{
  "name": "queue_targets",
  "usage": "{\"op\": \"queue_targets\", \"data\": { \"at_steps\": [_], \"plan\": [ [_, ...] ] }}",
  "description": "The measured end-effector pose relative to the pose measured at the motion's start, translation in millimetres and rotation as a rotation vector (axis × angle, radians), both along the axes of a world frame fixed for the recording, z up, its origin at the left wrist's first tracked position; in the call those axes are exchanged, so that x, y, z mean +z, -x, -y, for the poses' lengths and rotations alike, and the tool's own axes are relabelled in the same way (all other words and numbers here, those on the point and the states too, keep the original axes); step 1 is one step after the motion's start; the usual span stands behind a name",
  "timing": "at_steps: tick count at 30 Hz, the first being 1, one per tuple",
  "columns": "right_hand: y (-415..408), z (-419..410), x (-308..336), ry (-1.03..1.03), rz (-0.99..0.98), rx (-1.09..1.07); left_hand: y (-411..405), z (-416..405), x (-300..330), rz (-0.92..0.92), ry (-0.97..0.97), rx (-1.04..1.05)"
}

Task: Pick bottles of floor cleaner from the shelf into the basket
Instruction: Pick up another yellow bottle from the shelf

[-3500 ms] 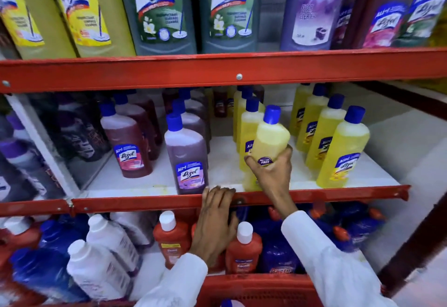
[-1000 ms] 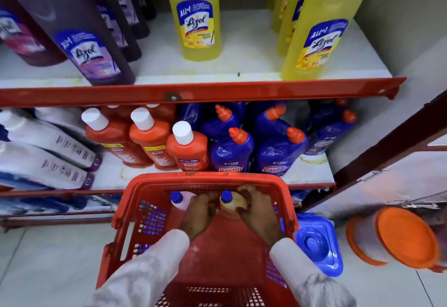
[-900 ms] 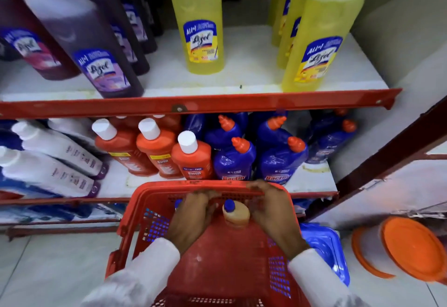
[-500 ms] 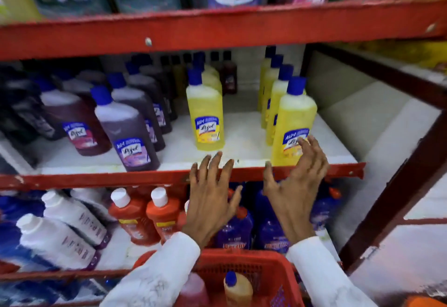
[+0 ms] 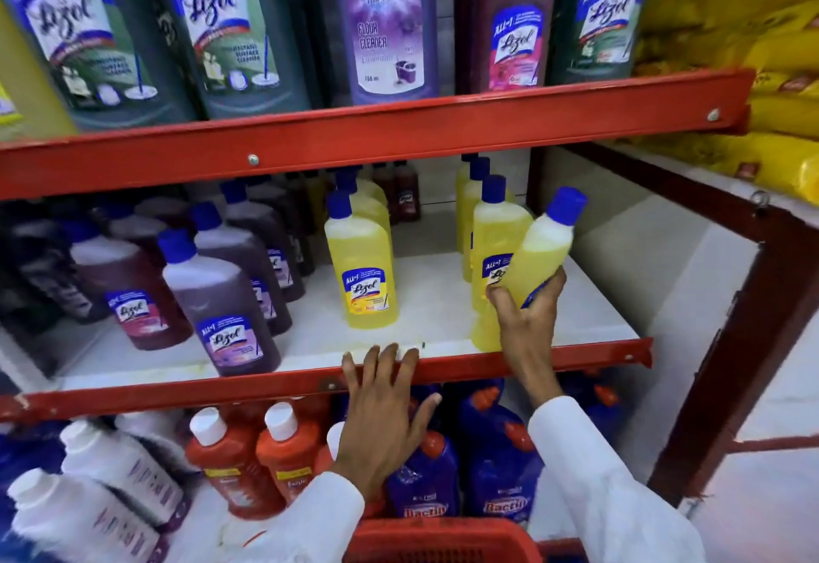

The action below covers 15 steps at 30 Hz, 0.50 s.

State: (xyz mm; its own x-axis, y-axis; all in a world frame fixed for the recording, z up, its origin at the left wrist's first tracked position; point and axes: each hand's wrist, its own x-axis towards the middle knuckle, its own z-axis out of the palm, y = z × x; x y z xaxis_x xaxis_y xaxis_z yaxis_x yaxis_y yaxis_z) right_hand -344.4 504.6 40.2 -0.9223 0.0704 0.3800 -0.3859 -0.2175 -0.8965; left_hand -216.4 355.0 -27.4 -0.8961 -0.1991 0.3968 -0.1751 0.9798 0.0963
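My right hand (image 5: 527, 318) grips a yellow floor cleaner bottle (image 5: 543, 248) with a blue cap, tilted to the right and lifted off the middle shelf (image 5: 443, 310). Another yellow bottle (image 5: 494, 225) stands just behind it, and one more yellow bottle (image 5: 361, 265) stands at the shelf's middle. My left hand (image 5: 383, 412) lies flat with spread fingers against the red front rail (image 5: 576, 356) of that shelf, holding nothing. The red basket's rim (image 5: 443, 540) shows at the bottom edge, below my sleeves; its inside is hidden.
Purple and maroon bottles (image 5: 221, 296) fill the shelf's left half. Large bottles (image 5: 381, 17) line the top shelf. Below are orange bottles (image 5: 230, 460), blue bottles (image 5: 501, 469) and white bottles (image 5: 119, 474). A dark red post (image 5: 727, 341) stands right, with yellow sacks (image 5: 753, 75) beyond.
Both hands left the basket, where a yellow bottle was set down, and rose to the middle shelf. My right hand closed on the front right yellow bottle and tipped it up.
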Motion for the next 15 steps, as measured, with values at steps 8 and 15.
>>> {"op": "queue_targets", "data": {
  "at_steps": [8, 15],
  "plan": [
    [-17.8, -27.8, 39.9, 0.648, 0.01, 1.023, 2.1, 4.7, -7.9, -0.037, -0.039, -0.024],
    [-30.5, -35.0, 42.7, 0.287, 0.013, 0.529, 1.3, 6.4, -9.1, -0.046, -0.065, -0.034]
  ]
}}
